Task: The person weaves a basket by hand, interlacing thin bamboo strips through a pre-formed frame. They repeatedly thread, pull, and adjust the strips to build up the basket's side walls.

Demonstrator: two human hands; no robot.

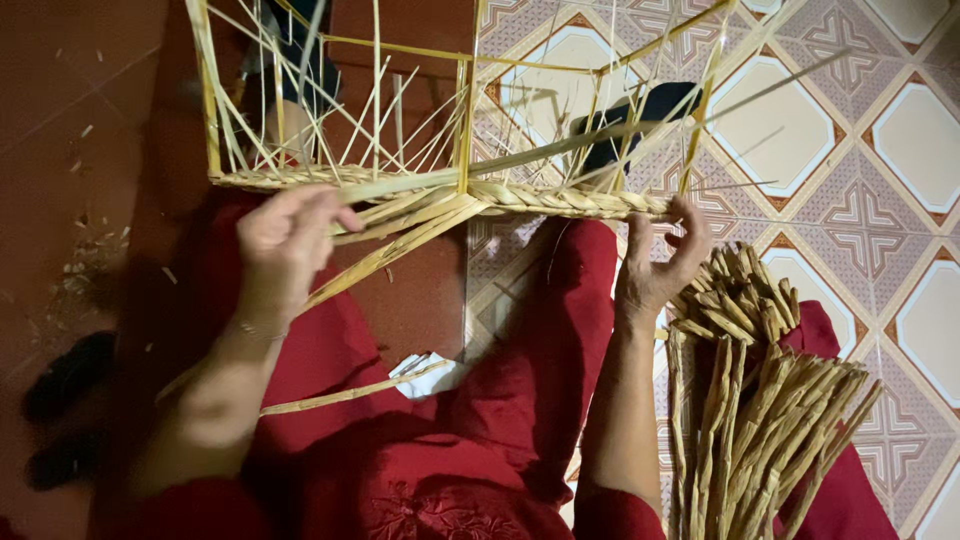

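Woven basket rim (520, 197) runs left-right, frame stakes pointing away. Left hand (285, 245) fingers pinch loose straw strands (400, 235) just under it; right hand (660, 265) fingers curl, gripping rim's end.

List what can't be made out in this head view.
- Woven frame: its top is cut off by the upper edge.
- Left hand: fingertips hidden among the straw strands.
- Bundle of braided straw: lower ends cut off by the bottom edge.
- Dark shapes at far left: too shadowed to identify.

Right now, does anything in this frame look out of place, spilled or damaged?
Only small things: straw scraps litter the red floor at left, and one loose strand lies across the lap. The woven frame between left hand and right hand looks intact.
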